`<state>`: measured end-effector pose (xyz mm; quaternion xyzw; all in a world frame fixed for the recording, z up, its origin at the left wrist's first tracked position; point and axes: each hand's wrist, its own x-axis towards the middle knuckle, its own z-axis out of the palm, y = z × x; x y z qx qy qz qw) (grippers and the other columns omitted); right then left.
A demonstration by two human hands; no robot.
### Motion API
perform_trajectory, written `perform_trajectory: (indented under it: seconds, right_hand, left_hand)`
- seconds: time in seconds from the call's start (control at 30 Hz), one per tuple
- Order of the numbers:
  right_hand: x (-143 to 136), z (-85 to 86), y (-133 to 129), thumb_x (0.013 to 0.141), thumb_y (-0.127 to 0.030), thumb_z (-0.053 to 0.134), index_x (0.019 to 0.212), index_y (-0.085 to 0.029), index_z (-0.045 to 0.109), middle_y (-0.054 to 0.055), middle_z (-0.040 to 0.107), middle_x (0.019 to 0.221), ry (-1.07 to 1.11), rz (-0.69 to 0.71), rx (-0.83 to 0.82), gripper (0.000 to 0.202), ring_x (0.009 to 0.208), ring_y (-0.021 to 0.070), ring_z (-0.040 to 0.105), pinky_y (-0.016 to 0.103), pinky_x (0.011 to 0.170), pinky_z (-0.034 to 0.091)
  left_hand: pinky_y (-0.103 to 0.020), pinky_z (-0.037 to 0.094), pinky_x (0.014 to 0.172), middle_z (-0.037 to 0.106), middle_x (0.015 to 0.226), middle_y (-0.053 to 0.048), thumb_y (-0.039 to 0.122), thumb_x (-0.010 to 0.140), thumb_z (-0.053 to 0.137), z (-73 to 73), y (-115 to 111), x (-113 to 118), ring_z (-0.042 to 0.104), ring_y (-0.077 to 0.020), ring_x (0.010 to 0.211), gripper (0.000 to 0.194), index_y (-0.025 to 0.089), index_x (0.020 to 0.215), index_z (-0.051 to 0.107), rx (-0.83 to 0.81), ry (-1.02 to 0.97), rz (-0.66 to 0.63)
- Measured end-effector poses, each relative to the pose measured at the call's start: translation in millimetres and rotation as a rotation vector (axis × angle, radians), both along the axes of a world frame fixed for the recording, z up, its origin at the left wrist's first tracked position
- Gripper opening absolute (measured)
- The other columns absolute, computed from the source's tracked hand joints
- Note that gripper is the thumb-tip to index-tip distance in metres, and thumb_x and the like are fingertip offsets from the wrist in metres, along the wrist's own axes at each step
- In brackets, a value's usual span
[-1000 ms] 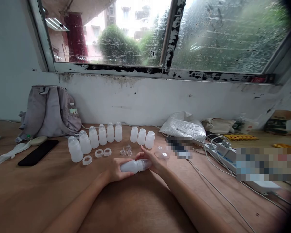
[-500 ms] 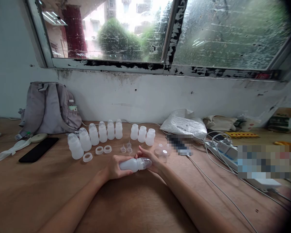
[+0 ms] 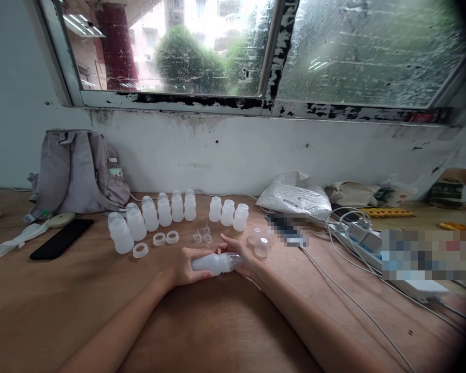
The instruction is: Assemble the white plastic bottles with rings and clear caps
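A frosted white baby bottle (image 3: 207, 264) lies sideways between my hands, just above the table. My left hand (image 3: 183, 268) is wrapped round its body. At the other end, the fingers of my right hand (image 3: 247, 260) close about the clear cap (image 3: 230, 261); part of its grip is hidden. Beyond them stand a row of several capped baby bottles (image 3: 150, 215) and three open bottle bodies (image 3: 228, 213). Three screw rings (image 3: 140, 255) lie in front of the capped row. Three clear teats (image 3: 207, 239) sit near the middle. To the right of my right hand are clear caps (image 3: 261, 250).
At left are a grey backpack (image 3: 75, 166), a black phone (image 3: 62, 240) and a white cloth-like strip (image 3: 19, 241). A silver plastic package (image 3: 295, 194), a white cable (image 3: 345, 295) and a power strip (image 3: 419, 287) lie on the right. The wall and window rise behind.
Both hands keep nearly the same hold on the bottle. The view has shifted very slightly; nothing else has visibly moved.
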<state>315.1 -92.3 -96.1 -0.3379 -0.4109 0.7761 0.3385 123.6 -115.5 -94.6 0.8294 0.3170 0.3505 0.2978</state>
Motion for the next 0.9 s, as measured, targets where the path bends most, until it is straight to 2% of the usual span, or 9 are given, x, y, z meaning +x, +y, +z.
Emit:
perform_trajectory:
  seconds: [0.23, 0.67, 0.9]
  right_hand:
    - [-1.5, 1.1, -0.3, 0.074, -0.052, 0.046, 0.058, -0.014, 0.056, 0.000, 0.053, 0.050, -0.010, -0.010, -0.010, 0.043, 0.041, 0.0095, 0.045, 0.020, 0.041, 0.033]
    - [-0.7, -0.6, 2.3, 0.075, -0.052, 0.044, 0.057, -0.012, 0.057, 0.000, 0.052, 0.046, 0.022, 0.019, -0.011, 0.045, 0.037, 0.0095, 0.045, 0.020, 0.037, 0.031]
    - [-2.3, -1.4, 0.4, 0.074, -0.048, 0.047, 0.057, -0.013, 0.055, 0.000, 0.053, 0.050, 0.066, -0.031, 0.015, 0.040, 0.040, 0.0092, 0.046, 0.020, 0.039, 0.031]
  left_hand:
    - [-0.032, 0.048, 0.076, 0.062, 0.105, -0.003, 0.037, 0.063, 0.064, 0.7, -0.8, 0.4, 0.059, -0.0222, 0.089, 0.049, 0.021, 0.109, 0.057, -0.069, 0.036, 0.009]
    - [-0.031, 0.047, 0.074, 0.064, 0.100, -0.004, 0.037, 0.062, 0.065, 4.5, -3.6, 3.2, 0.060, -0.0224, 0.085, 0.049, 0.019, 0.107, 0.058, -0.059, 0.019, 0.016]
    - [-0.030, 0.048, 0.072, 0.065, 0.099, -0.003, 0.035, 0.063, 0.064, -2.6, -2.0, 7.1, 0.061, -0.0218, 0.083, 0.045, 0.020, 0.105, 0.059, -0.010, -0.023, 0.032]
